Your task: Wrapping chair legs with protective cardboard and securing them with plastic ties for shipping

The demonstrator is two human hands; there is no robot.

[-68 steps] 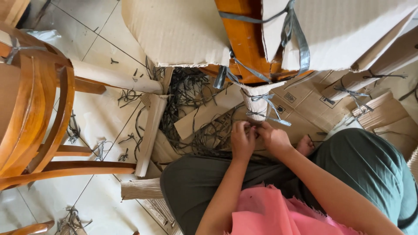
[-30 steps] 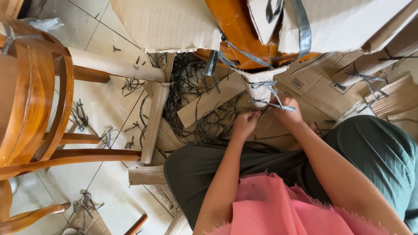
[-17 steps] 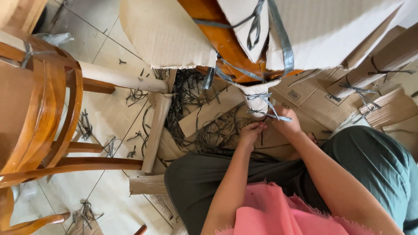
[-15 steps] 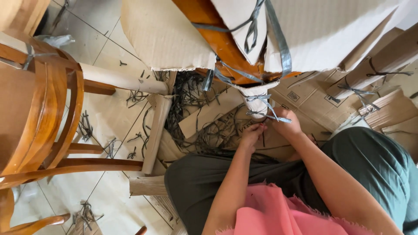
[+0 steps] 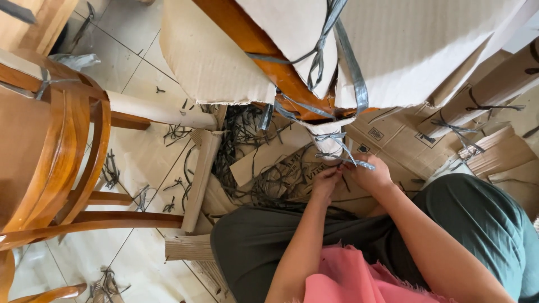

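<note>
A wooden chair wrapped in cardboard (image 5: 393, 50) stands before me, its orange-brown frame (image 5: 264, 56) showing between the sheets. Grey plastic strapping (image 5: 342, 50) binds the cardboard. A wrapped leg (image 5: 328, 137) hangs down just above my hands. My left hand (image 5: 327, 182) pinches a strand of grey strap (image 5: 343, 160) at the leg's lower end. My right hand (image 5: 369, 175) grips the same strap from the right side, fingers closed on it. Both hands are close together over my dark green lap.
A bare wooden chair (image 5: 50, 151) stands at the left, one leg wrapped in cardboard (image 5: 160, 109). Cut strap scraps (image 5: 252, 146) litter the tiled floor (image 5: 140, 73). Flat cardboard pieces (image 5: 426, 134) and wrapped parts (image 5: 494, 84) lie to the right. A cardboard roll (image 5: 188, 247) lies near my knee.
My hands have risen from my lap up to the wrapped leg's end and now hold the strap there. The view has tilted slightly.
</note>
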